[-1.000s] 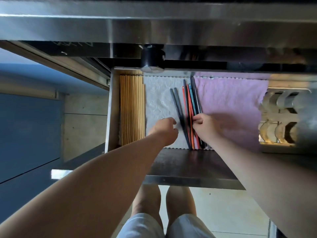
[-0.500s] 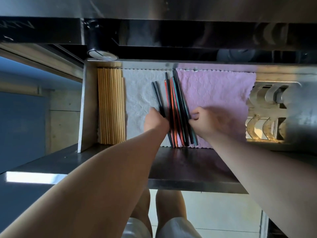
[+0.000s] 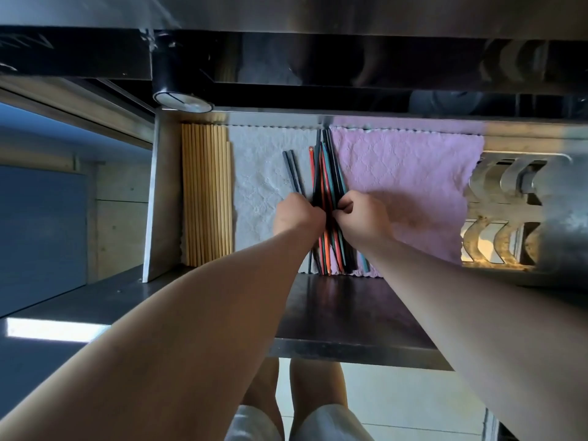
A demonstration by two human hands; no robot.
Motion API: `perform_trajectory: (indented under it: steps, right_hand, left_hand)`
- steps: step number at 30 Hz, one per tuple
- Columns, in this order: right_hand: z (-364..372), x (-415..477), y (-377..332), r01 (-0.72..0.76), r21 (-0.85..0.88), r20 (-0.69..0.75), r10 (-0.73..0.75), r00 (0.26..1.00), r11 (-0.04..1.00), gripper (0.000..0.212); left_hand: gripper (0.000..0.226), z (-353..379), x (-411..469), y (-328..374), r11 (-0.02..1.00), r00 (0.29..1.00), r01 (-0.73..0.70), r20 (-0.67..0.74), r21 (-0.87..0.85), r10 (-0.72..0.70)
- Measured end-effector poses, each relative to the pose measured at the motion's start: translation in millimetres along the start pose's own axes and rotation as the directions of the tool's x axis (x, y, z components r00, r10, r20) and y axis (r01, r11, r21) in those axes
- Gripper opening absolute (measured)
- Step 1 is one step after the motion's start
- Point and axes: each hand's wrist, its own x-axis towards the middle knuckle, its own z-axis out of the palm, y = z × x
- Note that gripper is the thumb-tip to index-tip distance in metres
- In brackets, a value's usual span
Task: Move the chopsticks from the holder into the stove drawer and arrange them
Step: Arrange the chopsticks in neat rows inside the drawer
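The drawer (image 3: 159, 198) stands open, lined with a white cloth (image 3: 257, 173) and a pink cloth (image 3: 407, 179). The chopsticks (image 3: 327, 173), a mixed bundle of red, teal and dark sticks, lie lengthwise along the seam between both cloths. The left hand (image 3: 297, 214) grips the bundle from its left side, fingers curled. The right hand (image 3: 362, 218) pinches it from the right side, fingers and thumb curled. A dark pair (image 3: 292, 171) lies on the white cloth just beside the bundle, slightly angled. Wooden chopsticks (image 3: 206, 198) lie in a row against the left wall.
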Motion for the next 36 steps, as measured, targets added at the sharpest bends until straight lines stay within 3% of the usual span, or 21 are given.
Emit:
perform_trajectory:
  steps: [7, 14, 18, 21, 24, 29, 36]
  right_hand:
    - [7, 13, -7, -0.095, -0.056, -0.129, 0.087, 0.988, 0.994, 0.013]
    - [5, 16, -9, -0.100, -0.112, -0.091, 0.090, 0.992, 0.989, 0.018]
    - [3, 21, -13, -0.141, -0.155, -0.029, 0.138, 0.990, 0.978, 0.034]
    - [2, 19, -14, -0.175, -0.083, -0.028, 0.173, 0.985, 0.981, 0.034]
    - [-4, 11, -13, -0.224, 0.035, -0.059, 0.226, 0.972, 0.974, 0.015]
    - [-12, 4, 3, -0.267, 0.130, -0.117, 0.282, 0.952, 0.955, 0.014]
    - [-14, -3, 19, -0.273, 0.340, -0.125, 0.331, 0.936, 0.900, 0.016]
  left_hand:
    - [0.013, -12, -7, -9, 0.995, 0.998, -0.048, 0.023, -0.086, 0.050]
    - [0.021, -14, -14, -9, 0.994, 0.998, -0.044, 0.034, -0.096, 0.047]
    - [0.020, -13, -17, -10, 0.995, 0.999, -0.041, 0.028, -0.092, 0.043]
    - [0.020, -12, -18, -10, 0.994, 0.999, -0.041, 0.024, -0.101, 0.044]
    - [0.014, -11, -19, -8, 0.991, 0.999, -0.040, 0.024, -0.124, 0.043]
    - [0.005, 2, -19, 9, 0.982, 0.999, -0.043, -0.004, -0.182, 0.043]
    - [0.018, 32, -14, 23, 0.926, 0.999, 0.017, -0.040, -0.377, -0.035]
